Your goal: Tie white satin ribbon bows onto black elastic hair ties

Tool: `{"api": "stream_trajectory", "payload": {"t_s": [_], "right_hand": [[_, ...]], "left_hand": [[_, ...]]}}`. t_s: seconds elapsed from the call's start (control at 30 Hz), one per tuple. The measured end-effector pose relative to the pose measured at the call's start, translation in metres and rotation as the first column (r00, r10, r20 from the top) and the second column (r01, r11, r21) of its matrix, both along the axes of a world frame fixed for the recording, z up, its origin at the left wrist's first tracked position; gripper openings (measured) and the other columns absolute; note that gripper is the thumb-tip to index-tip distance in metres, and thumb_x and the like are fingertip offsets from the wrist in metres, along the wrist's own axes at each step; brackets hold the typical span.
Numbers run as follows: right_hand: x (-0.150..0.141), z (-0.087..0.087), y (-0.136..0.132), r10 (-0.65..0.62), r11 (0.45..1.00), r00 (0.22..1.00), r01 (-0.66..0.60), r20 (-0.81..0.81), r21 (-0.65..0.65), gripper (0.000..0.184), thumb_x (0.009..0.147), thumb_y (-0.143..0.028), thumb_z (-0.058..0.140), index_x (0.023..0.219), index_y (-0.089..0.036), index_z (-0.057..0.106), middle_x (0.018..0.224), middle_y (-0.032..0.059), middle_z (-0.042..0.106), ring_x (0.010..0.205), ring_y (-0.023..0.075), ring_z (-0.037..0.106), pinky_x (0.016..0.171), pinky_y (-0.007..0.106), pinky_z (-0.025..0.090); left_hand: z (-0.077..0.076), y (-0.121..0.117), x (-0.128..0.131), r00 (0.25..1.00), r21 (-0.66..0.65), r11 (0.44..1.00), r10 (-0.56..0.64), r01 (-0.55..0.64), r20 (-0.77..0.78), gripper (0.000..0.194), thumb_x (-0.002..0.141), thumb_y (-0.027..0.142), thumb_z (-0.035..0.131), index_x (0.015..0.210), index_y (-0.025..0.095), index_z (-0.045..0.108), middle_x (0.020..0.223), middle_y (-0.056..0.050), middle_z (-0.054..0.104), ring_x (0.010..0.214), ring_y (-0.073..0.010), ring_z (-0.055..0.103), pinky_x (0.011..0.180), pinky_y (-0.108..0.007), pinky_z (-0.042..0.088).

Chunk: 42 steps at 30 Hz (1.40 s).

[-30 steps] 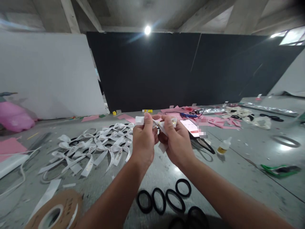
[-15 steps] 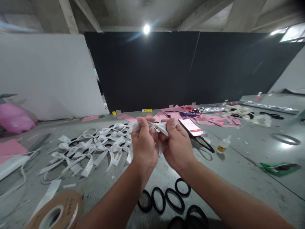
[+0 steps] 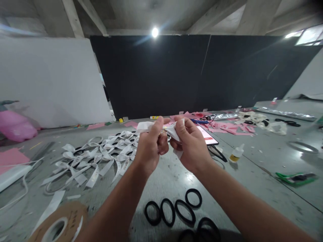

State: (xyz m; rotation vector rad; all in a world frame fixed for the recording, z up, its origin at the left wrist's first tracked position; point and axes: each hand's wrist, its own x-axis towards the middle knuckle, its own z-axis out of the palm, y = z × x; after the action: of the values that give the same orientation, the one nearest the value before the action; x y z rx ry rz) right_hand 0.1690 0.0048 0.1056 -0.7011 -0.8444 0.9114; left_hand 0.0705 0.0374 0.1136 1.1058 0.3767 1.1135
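Both my hands are raised over the grey floor, holding one piece of white ribbon between them. My left hand pinches the ribbon's left loop between thumb and forefinger. My right hand grips the ribbon's right end, and a short tail hangs below its fingers. A spread of finished white ribbon bows lies on the floor to the left of my hands. Several black hair ties lie on the floor just below my forearms.
A ribbon spool sits at the bottom left. A lit phone lies behind my right hand, with a small glue bottle and green scissors to the right. Pink scraps litter the far floor. A pink bag stands far left.
My hands have risen slightly and parted a little. The left thumb and forefinger have pulled the ribbon's loop out to the left, and the fold between the hands has shifted.
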Motion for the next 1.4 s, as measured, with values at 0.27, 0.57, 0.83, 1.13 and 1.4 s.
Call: {"api": "stream_trajectory", "payload": {"t_s": [0.27,0.57,0.83,1.13,1.4], "right_hand": [[0.003,-0.006,0.004,-0.094,0.994,0.993,0.09,0.072,0.066,0.036,0.074,-0.034,0.08,0.096,-0.025,0.052,0.07,-0.0072,0.058,0.052,0.0067,0.046,0.044,0.02,0.034],[0.003,-0.014,0.001,-0.261,0.963,0.813,0.181,0.52,0.201,0.031,0.075,-0.022,0.075,0.1,-0.023,0.058,0.092,0.0003,0.062,0.078,0.0145,0.056,0.071,0.03,0.047],[0.022,0.0,0.001,-0.067,0.997,0.724,0.015,0.687,0.082,0.036,0.089,-0.037,0.064,0.121,-0.021,0.06,0.072,-0.0034,0.056,0.052,0.0106,0.052,0.049,0.026,0.041],[0.041,0.01,0.003,-0.168,0.986,0.639,0.115,0.751,0.123,0.024,0.09,-0.039,0.062,0.084,-0.018,0.073,0.069,0.0002,0.062,0.058,0.0107,0.047,0.052,0.024,0.035],[0.041,0.012,0.003,-0.036,0.998,0.571,-0.023,0.82,0.06,0.039,0.086,-0.047,0.066,0.06,-0.017,0.066,0.051,-0.004,0.045,0.049,0.0083,0.036,0.043,0.023,0.023]], "left_hand": [[-0.007,0.015,-0.008,0.949,0.29,0.942,0.233,-0.167,-0.212,0.032,0.083,0.047,0.068,0.078,0.016,0.063,0.06,0.002,0.054,0.056,-0.0097,0.049,0.057,-0.023,0.041],[-0.005,0.015,-0.005,0.959,0.186,0.947,0.277,-0.261,-0.066,0.024,0.083,0.036,0.071,0.077,0.014,0.064,0.067,-0.002,0.062,0.059,-0.0105,0.054,0.056,-0.02,0.042],[-0.001,0.008,-0.012,0.941,0.297,0.955,0.094,0.008,-0.325,0.011,0.09,0.023,0.058,0.08,0.018,0.056,0.058,0.0,0.055,0.05,-0.0121,0.052,0.047,-0.022,0.04],[-0.001,0.011,-0.021,0.845,0.264,0.94,-0.043,0.215,-0.533,0.032,0.092,0.036,0.054,0.066,0.018,0.054,0.054,0.002,0.046,0.043,-0.009,0.039,0.039,-0.019,0.032],[-0.002,0.015,-0.023,0.83,0.498,0.833,0.089,0.24,-0.55,0.034,0.089,0.025,0.057,0.055,0.018,0.053,0.053,0.001,0.045,0.047,-0.01,0.032,0.042,-0.02,0.024]]}}
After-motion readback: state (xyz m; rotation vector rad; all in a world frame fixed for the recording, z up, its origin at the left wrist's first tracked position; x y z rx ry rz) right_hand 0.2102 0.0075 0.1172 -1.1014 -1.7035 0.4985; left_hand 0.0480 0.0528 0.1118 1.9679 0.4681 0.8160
